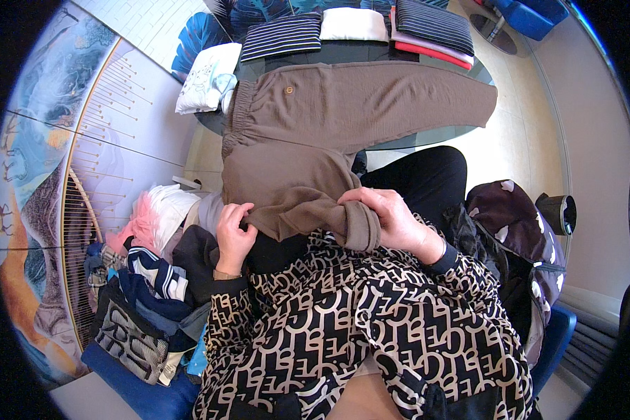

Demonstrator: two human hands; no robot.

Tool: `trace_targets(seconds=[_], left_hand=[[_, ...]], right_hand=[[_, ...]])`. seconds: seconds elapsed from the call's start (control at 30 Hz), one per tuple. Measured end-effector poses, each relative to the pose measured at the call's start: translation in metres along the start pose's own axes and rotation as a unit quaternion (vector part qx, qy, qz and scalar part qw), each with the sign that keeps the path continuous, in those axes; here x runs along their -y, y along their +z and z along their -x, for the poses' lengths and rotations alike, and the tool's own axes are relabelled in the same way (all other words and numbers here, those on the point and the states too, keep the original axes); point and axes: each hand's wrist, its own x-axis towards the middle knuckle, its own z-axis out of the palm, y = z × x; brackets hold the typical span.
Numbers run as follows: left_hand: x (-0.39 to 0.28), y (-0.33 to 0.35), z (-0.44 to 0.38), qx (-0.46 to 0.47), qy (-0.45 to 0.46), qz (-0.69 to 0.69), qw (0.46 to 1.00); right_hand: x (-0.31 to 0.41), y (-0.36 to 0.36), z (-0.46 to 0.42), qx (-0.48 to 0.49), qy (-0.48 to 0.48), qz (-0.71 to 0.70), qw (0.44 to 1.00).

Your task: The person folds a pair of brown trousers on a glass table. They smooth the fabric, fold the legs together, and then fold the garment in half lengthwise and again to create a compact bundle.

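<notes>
Brown trousers (304, 115) with an elastic waistband lie over the glass table and hang down onto my lap. The waistband is at the left, and one leg stretches out to the right across the table. The other leg is bunched near me. My right hand (388, 215) grips its rolled or folded end, thumb and fingers around the cloth. My left hand (235, 233) pinches the edge of the same trousers at the lower left, its fingers partly hidden by the cloth.
Folded striped cloth (282, 37), a folded white cloth (354, 24), a stack with striped cloth on top (434, 26) and a white printed garment (208, 79) line the table's far side. Mixed clothes (152, 273) are heaped at my left. A dark patterned bag (509, 215) is at my right.
</notes>
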Motion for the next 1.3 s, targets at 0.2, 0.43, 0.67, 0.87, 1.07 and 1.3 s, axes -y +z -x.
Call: trace_targets(seconds=[0.2,0.43,0.67,0.87,1.07,1.3], left_hand=[[0.001,0.000,0.000,0.008,0.004,0.000,1.000],[0.003,0.001,0.000,0.004,0.003,-0.002,1.000],[0.003,0.000,0.001,0.013,-0.020,0.009,1.000],[-0.005,0.000,0.000,-0.003,0.011,0.007,1.000],[-0.011,0.002,-0.002,0.003,0.017,0.011,1.000],[-0.011,0.002,-0.001,0.006,0.016,0.014,1.000]], right_hand=[[-0.002,-0.001,0.001,0.001,-0.002,0.000,1.000],[-0.001,-0.001,0.002,0.003,0.002,0.008,1.000],[-0.003,-0.001,0.003,0.000,0.002,0.002,1.000],[-0.003,0.000,0.004,0.006,0.013,-0.008,1.000],[-0.004,0.002,0.004,0.001,0.010,0.000,1.000],[-0.003,0.002,0.003,-0.005,0.002,0.001,1.000]])
